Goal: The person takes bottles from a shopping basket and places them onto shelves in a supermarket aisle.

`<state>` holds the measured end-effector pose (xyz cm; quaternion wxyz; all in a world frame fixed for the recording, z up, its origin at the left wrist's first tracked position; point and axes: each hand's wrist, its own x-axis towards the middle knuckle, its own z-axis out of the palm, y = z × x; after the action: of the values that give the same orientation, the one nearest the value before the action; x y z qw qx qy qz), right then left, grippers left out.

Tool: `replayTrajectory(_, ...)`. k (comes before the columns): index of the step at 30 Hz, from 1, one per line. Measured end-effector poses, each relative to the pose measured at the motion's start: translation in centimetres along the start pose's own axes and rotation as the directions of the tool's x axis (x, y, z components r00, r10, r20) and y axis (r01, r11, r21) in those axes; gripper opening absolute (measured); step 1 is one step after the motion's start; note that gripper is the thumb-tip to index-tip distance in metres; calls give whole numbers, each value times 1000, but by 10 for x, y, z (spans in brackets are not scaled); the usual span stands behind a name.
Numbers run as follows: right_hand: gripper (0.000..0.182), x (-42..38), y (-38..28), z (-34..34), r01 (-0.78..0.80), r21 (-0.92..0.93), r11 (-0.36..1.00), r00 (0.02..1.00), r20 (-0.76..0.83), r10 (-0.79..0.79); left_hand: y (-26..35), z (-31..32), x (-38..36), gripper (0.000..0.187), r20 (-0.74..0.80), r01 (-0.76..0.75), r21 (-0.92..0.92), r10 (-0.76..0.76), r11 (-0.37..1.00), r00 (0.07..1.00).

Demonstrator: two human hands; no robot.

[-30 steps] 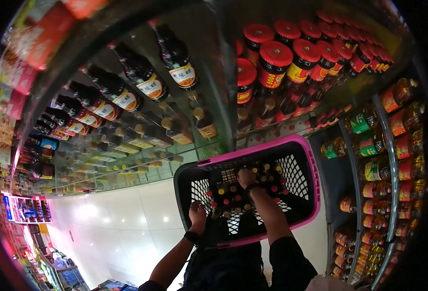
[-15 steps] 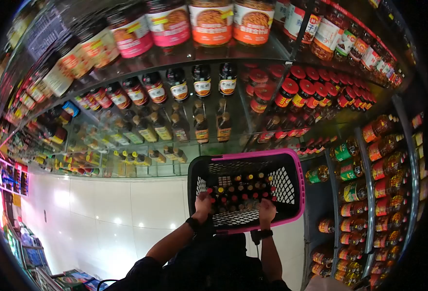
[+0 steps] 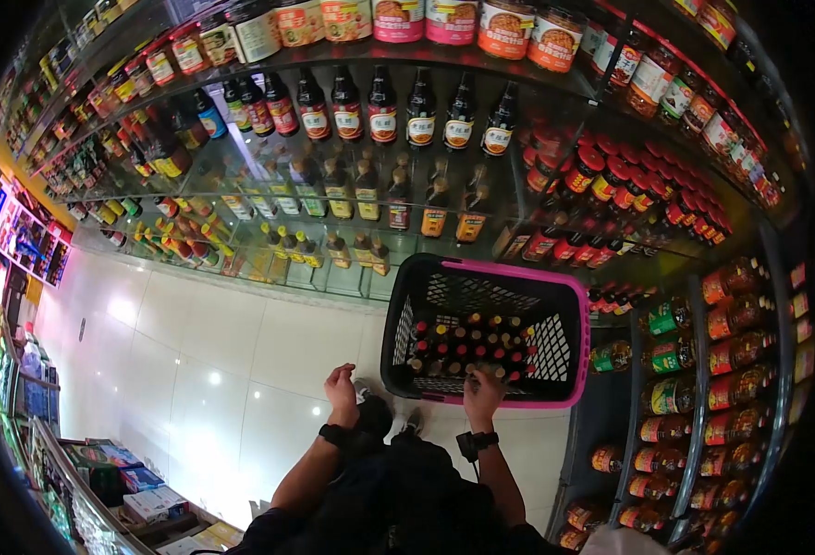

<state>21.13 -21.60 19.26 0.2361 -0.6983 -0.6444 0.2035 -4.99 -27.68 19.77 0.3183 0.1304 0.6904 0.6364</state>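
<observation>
A black plastic basket [image 3: 411,277] with a pink rim stands before me on the floor, against the shelving. Inside it are several dark bottles [image 3: 461,350] with red, yellow and brown caps, standing upright in rows. My right hand [image 3: 485,392] reaches over the near rim, its fingers curled in by the closest bottle caps. Whether it grips a bottle or only touches one is hidden. My left hand [image 3: 341,388] hangs in the air left of the basket, fingers loosely bent and apart, holding nothing.
Glass shelves ahead carry sauce bottles [image 3: 421,109], smaller bottles [image 3: 435,211] and large jars [image 3: 504,30]. On the right, racks hold oil bottles [image 3: 671,393] lying in rows. Boxes [image 3: 155,504] sit on a low shelf at the lower left. Pale floor tiles [image 3: 213,351] spread left of the basket.
My left hand has come out of the basket and moved left, away from it. My right hand stays at the near rim, shifted slightly. The view has turned, so the shelves appear shifted.
</observation>
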Motion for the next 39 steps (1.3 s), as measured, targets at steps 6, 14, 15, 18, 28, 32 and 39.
replayTrajectory(6, 30, -28, -13, 13, 281, -196, 940, 953, -63, -298, -11, -60, -1, 21, -127, 231, -30, -233, 973, 964)
replayTrajectory(14, 50, -51, -88, 13, 169, -153, 974, 986, 40, -164, 15, -126, 28, 25, -120, 272, -194, -298, 942, 947)
replayTrajectory(15, 50, -53, -97, 21, 171, -159, 972, 985, 38, -167, 20, -140, 36, 25, -128, 281, -183, -306, 942, 943)
replayTrajectory(18, 47, -58, -127, 54, 248, -114, 962, 966, -45, -254, 36, -186, 61, 26, -149, 246, -226, -283, 942, 947)
replayTrajectory(28, 24, -156, -273, 182, 513, 178, 840, 854, 0, -521, 43, -354, 128, 25, -174, 225, -228, -267, 947, 948)
replayTrajectory(32, 17, -192, -341, 213, 372, 387, 844, 876, 153, -457, 49, -422, 136, 24, -253, 195, -316, -280, 929, 926)
replayTrajectory(39, 15, -196, -416, 291, 522, 342, 781, 737, 281, -615, 36, -518, 154, 21, -430, 129, -445, -337, 886, 838)
